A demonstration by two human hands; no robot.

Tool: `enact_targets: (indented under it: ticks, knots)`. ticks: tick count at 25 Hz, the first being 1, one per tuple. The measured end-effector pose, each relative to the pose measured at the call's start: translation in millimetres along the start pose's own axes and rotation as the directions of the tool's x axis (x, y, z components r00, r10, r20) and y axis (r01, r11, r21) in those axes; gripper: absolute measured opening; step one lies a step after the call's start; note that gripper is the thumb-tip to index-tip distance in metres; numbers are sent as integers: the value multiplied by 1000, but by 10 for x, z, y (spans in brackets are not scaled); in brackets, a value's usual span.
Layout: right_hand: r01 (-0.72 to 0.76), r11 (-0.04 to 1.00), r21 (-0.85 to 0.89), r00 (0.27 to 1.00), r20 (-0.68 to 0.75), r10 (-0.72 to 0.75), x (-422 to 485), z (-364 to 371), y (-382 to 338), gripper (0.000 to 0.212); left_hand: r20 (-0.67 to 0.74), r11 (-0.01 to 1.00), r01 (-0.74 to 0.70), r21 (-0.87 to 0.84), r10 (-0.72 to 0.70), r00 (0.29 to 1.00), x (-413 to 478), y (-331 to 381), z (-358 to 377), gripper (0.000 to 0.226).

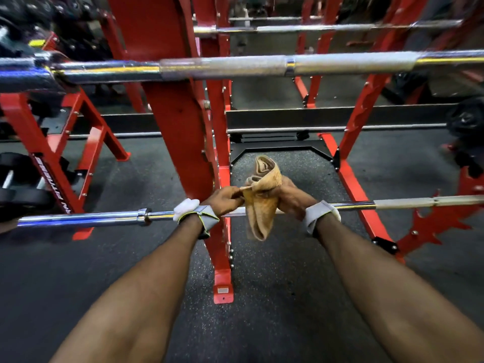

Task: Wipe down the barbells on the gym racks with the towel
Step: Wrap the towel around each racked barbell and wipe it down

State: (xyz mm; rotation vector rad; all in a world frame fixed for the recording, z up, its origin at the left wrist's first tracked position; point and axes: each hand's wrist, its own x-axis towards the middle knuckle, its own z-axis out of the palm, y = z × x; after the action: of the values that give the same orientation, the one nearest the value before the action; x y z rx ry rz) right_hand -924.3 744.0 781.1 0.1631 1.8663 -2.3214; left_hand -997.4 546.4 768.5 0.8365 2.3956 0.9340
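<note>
Head cam: my left hand (225, 199) pinches a corner of the towel (262, 205) and my right hand (291, 199) grips its bunched body, both hands held over the lower barbell (104, 218), probably pulling it open so it wraps the shaft for wiping.

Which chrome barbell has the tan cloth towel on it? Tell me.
The lowest, nearest chrome barbell: the tan towel hangs across it. The higher barbells are bare.
</note>
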Motion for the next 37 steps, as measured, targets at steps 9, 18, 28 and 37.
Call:
enact_targets:
  ticks: [9, 18, 28, 37]
  knots:
    - [140, 899, 415, 954, -299, -11, -837, 1009, -304, 63, 135, 974, -194, -119, 209, 968, -1050, 297, -466, 37]
    - [384, 702, 600, 819, -572, 41, -1466, 1833, -568, 32, 335, 965, -263, 20, 241, 911, -1841, 501, -772, 23]
    - [368, 760, 535, 759, -645, 86, -1776, 1978, -546, 24, -407, 828, -502, 250, 560, 721, -2016, 591, -1106, 17]
    - [-74, 983, -170, 755, -654, -56, -1718, 1810, -638, 38, -114, 608, -551, 571, 723, 681, -2013, 717, -1412, 16]
